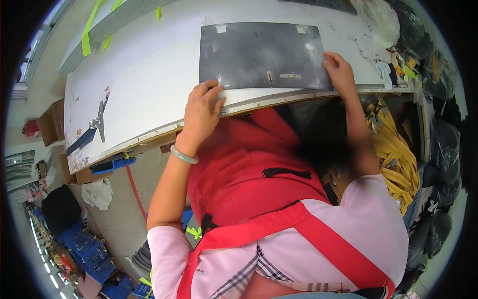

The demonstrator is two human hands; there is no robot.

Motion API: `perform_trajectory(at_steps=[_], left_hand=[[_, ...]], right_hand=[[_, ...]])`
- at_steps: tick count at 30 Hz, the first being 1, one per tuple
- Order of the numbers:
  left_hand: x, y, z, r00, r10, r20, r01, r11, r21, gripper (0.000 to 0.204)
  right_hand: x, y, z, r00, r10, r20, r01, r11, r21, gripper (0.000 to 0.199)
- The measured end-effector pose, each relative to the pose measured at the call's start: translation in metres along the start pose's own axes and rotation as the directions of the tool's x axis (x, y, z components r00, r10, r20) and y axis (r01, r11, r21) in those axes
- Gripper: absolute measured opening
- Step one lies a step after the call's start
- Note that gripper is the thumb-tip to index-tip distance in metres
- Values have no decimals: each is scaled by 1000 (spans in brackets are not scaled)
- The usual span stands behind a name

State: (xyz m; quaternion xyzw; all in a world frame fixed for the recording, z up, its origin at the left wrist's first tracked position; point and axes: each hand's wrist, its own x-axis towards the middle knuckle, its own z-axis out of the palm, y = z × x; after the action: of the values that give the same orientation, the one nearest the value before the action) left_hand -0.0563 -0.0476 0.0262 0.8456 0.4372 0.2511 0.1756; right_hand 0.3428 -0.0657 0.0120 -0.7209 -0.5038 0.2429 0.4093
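Note:
A dark grey rectangular board (pixel 259 57) lies flat on the white worktable, worn and smudged, with pale patches near its upper corners and two small marks or slots near its near edge. My left hand (pixel 201 109) is at the board's near left corner, its fingers bent over the corner and its thumb lower, by the table edge. At the right edge, my right hand (pixel 340 74) has its thumb and curled fingers against the board. The undersides of the fingertips are hidden on both hands.
An open scissors-like metal tool (pixel 94 123) lies on the table's left part. Grey block-like pieces with yellow-green ties (pixel 107 32) stand along the back left. Clear plastic (pixel 381 22) and small scraps (pixel 398 70) sit at the right end. Yellow strips (pixel 396 154) hang beneath the table.

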Motion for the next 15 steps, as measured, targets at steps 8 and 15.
perform_trajectory(at_steps=[8, 15], left_hand=[[-5, 0, 3, 999, 22, -32, -21, 1000, 14, 29], [-3, 4, -1, 996, 48, -72, -46, 999, 26, 29]], right_hand=[[14, 4, -28, 937, 337, 90, -320, 726, 609, 42], [19, -7, -12, 936, 76, 344, -273, 773, 572, 43]])
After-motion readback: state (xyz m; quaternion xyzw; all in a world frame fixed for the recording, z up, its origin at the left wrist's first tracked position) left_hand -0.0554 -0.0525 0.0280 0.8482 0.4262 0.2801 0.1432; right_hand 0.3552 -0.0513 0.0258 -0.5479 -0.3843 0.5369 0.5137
